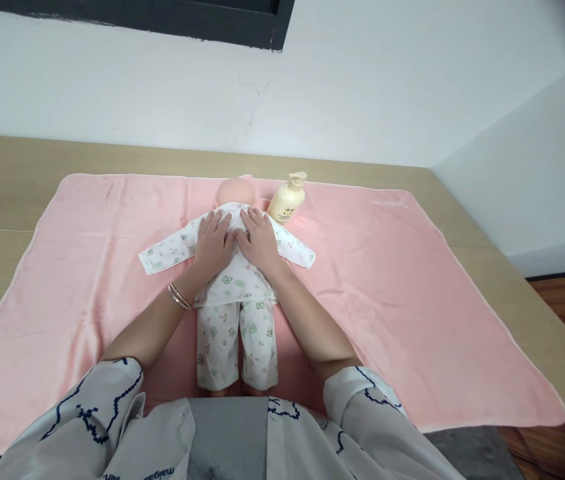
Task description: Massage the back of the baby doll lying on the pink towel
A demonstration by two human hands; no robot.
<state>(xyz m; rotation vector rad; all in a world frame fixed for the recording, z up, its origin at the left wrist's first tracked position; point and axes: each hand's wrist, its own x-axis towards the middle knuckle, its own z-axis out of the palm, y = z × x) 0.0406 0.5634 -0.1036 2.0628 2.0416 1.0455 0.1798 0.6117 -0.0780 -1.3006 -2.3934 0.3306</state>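
resting flat on the doll point(235, 287), both of our hands lie on its upper body, side by side. our left hand point(214, 243) covers the left part of the little shirt, palm down, with the fingers stretched out and only slightly apart, pointing toward the doll's head. our right hand point(258, 240) lies in the same way just beside it, and the two thumbs almost touch in the middle of the shirt. neither hand is closed around anything; they only lie on the cloth. on the left wrist we wear thin bracelets point(179, 296).

the doll lies in the middle of a pink towel point(412, 280), its head away from us and its legs toward us. we cannot tell if it is face up or face down. it wears a white shirt and trousers with small green figures, and both sleeves are spread out to the sides. a cream pump bottle point(287, 199) stands upright on the towel just beside the doll's head, on the right, near our right hand but apart from it.

the towel is spread over a wooden table point(12, 173), which reaches to a white wall point(362, 80). at the bottom we see our light sleeves point(107, 400) with a dark line pattern.
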